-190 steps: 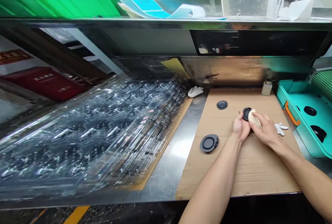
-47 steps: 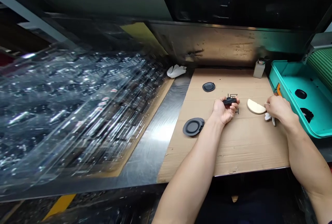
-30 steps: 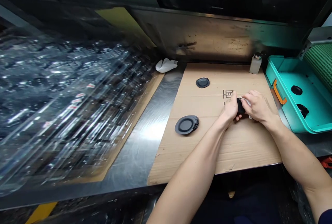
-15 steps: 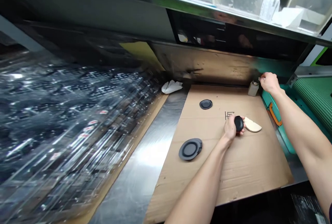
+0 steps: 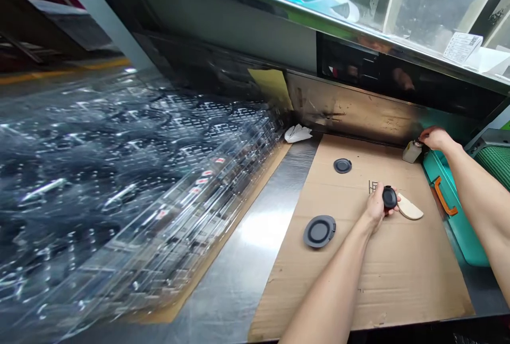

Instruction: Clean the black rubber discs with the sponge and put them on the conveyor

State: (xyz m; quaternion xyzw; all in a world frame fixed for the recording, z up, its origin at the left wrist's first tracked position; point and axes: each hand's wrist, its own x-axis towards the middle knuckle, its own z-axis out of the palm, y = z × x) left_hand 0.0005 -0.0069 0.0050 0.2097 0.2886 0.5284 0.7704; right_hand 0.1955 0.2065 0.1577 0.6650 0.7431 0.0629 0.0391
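A small round black lid-like part [image 5: 389, 197] is gripped in my left hand [image 5: 376, 206], its dished face turned up. My right hand [image 5: 436, 138] is at the metal top of a small beige bottle [image 5: 411, 151], fingers pinched together; what they hold, if anything, is too small to make out. Just right of my left hand, a cream half-round pad [image 5: 410, 208] lies on the cardboard sheet [image 5: 402, 275]. Two more black round parts rest on the cardboard: a smaller one [image 5: 342, 165] toward the back and a larger one [image 5: 319, 231] nearer me.
Stacked clear plastic trays [image 5: 151, 190] with dark contents fill the left side. A steel strip [image 5: 247, 232] separates them from the cardboard. At right stands a teal case [image 5: 470, 232] with an orange handle. A crumpled white tissue [image 5: 298, 133] lies at the back.
The view has swung left, so everything sits farther right in the picture. My right fingertips are closer to the bottle top. My left hand keeps hold of the black part.
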